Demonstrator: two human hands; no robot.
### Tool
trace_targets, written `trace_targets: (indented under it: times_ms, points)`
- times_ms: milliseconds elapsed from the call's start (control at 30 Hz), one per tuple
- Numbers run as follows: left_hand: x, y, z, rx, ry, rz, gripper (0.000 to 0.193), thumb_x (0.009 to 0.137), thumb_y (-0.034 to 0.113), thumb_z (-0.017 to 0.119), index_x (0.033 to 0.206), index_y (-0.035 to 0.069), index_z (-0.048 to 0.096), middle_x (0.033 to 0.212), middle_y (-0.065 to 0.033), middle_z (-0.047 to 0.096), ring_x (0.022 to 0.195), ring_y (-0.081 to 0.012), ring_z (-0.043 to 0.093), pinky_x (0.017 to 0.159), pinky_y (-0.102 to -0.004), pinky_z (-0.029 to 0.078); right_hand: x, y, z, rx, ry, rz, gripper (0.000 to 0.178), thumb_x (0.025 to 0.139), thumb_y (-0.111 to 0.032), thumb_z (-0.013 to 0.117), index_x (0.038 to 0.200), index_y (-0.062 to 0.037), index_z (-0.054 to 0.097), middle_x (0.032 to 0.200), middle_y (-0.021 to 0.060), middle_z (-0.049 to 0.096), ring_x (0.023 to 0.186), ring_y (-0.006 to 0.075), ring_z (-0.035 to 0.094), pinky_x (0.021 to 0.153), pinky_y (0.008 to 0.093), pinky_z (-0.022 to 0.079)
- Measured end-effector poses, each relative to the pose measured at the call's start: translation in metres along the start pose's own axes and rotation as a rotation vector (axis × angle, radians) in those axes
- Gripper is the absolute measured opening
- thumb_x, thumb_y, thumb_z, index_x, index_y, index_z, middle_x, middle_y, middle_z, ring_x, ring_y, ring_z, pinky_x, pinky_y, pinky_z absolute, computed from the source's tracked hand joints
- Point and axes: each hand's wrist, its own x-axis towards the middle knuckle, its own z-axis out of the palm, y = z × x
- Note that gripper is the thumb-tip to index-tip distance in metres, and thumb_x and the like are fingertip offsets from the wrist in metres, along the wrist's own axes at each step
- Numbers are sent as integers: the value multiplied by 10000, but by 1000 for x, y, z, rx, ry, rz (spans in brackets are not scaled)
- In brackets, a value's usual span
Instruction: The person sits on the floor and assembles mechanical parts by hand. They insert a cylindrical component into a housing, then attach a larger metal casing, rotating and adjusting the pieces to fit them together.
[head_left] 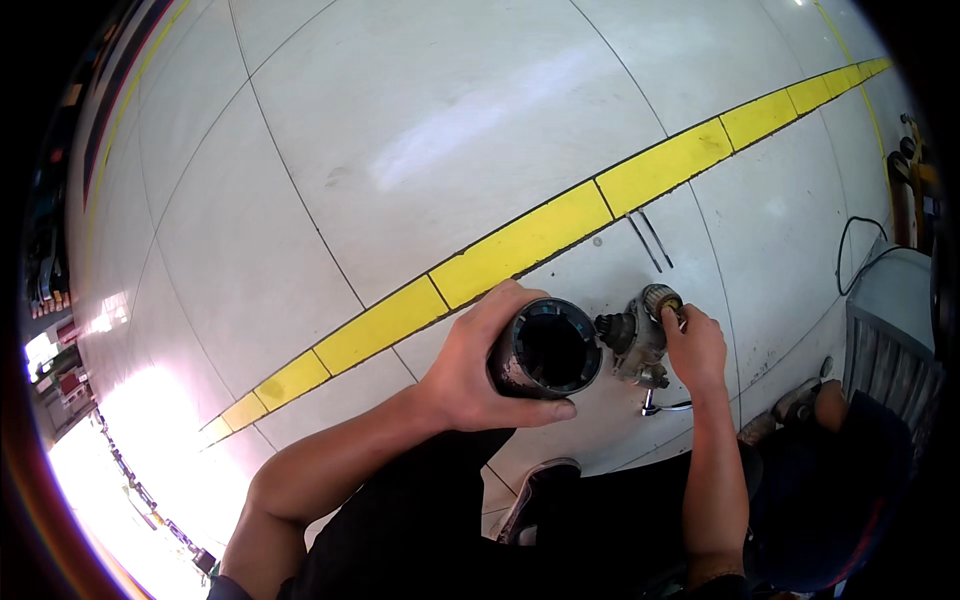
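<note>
My left hand [480,365] is wrapped round a dark hollow motor housing [512,375], its open end facing up toward me. My right hand [694,342] pinches a ridged, copper-toned armature [660,297], which touches or sits in the greyish metal starter motor body [640,352] on the floor. A dark toothed pinion end [613,328] points from that body toward the housing. Just beside the body, nearer me, lies a shiny ratchet wrench [668,408]. Two long thin bolts [651,240] rest side by side on the floor beyond the armature.
A yellow stripe [530,240] crosses the pale tiled floor [450,120] diagonally. At the right stand a grey ribbed box [885,320] and a black cable [850,250]. Close on my right is another person in dark clothing [835,490]. My shoe [535,490] is near the parts.
</note>
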Motion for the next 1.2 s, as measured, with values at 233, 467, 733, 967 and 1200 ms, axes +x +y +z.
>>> trace_targets:
  times_ms: [233,467,733,967,1200]
  points:
    - [-1,7,4,-225,-101,-29,851,719,299,1013,1392,16,576,1239,-94,637,1169,-208,626,1024,-360,496,-3,-2,-4,-18,-13,35,443,1058,-449,627,982,-26,739,861,209,769,849,441,754,779,535,584]
    - [-1,8,7,-287,-174,55,875,718,270,1001,1418,2,552,1254,-96,627,1178,-216,621,1032,-365,488,-3,2,-2,-47,27,32,427,1049,-425,641,995,-13,740,886,190,774,858,430,748,760,529,573]
    - [-2,7,8,-318,-224,86,890,689,263,1000,1418,1,561,1291,-110,598,1210,-233,602,1049,-371,471,-5,8,1,-77,8,39,387,1052,-386,643,975,-15,722,923,237,774,895,461,751,812,563,587]
    - [-1,4,9,-275,-243,81,909,677,275,1007,1422,3,564,1291,-110,597,1205,-242,601,1049,-379,471,-6,7,4,-11,28,1,352,1056,-359,648,974,-19,691,901,216,774,880,455,746,802,553,585]
    - [5,4,12,-117,-208,237,936,656,300,1022,1419,9,565,1308,-158,616,1194,-321,618,1040,-428,490,-8,-4,8,89,61,-54,327,1066,-343,642,962,-33,633,874,190,771,843,445,741,766,548,576]
